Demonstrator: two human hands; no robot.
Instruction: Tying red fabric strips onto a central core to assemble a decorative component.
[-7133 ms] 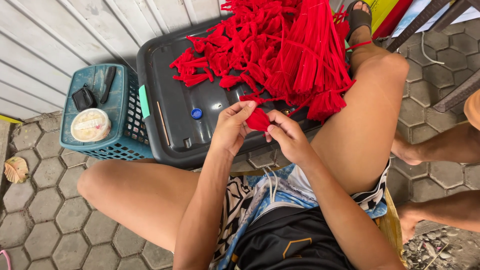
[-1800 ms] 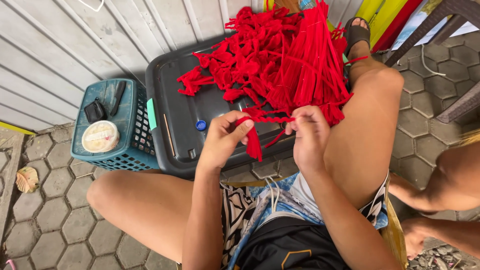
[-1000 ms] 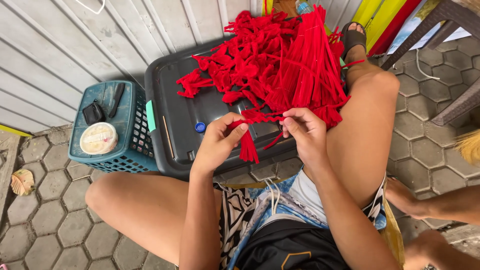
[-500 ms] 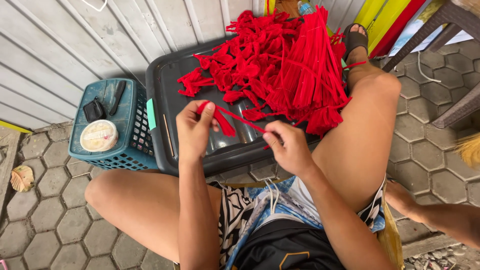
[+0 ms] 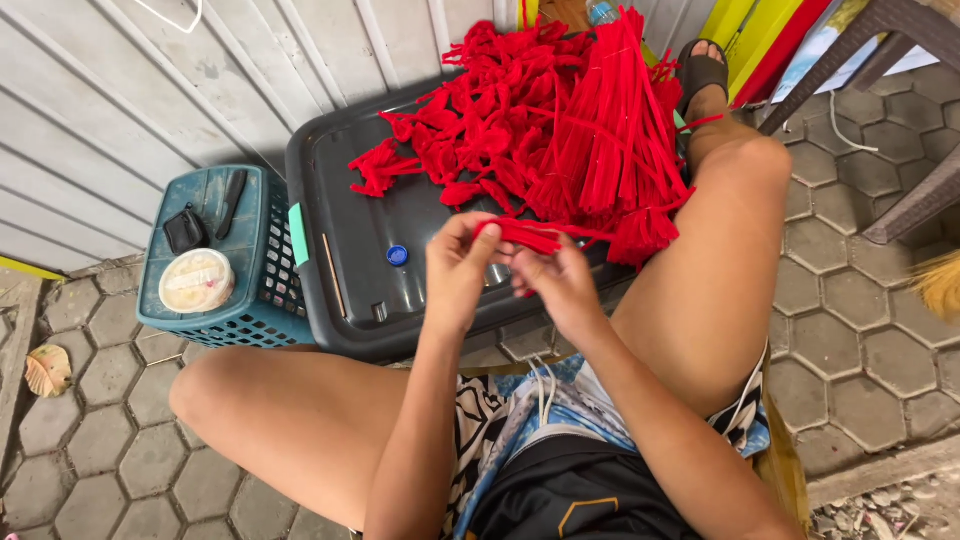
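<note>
A big heap of red strips (image 5: 545, 120) lies on the lid of a dark grey plastic box (image 5: 350, 250) in front of me. Both hands meet over the box's near edge. My left hand (image 5: 458, 270) pinches one end of a folded red strip (image 5: 520, 235). My right hand (image 5: 555, 282) grips the same strip from the right, fingers curled around it. The strip's far end trails toward the heap.
A teal basket (image 5: 255, 300) stands left of the box, with a round white container (image 5: 196, 280), a black pouch and a dark tool on top. A blue cap (image 5: 397, 255) lies on the lid. My bare legs flank the box on hexagonal paving.
My hands were apart with the strip stretched between them, the left raised over the lid. Now they have come together at the box's near edge, the strip bunched between them.
</note>
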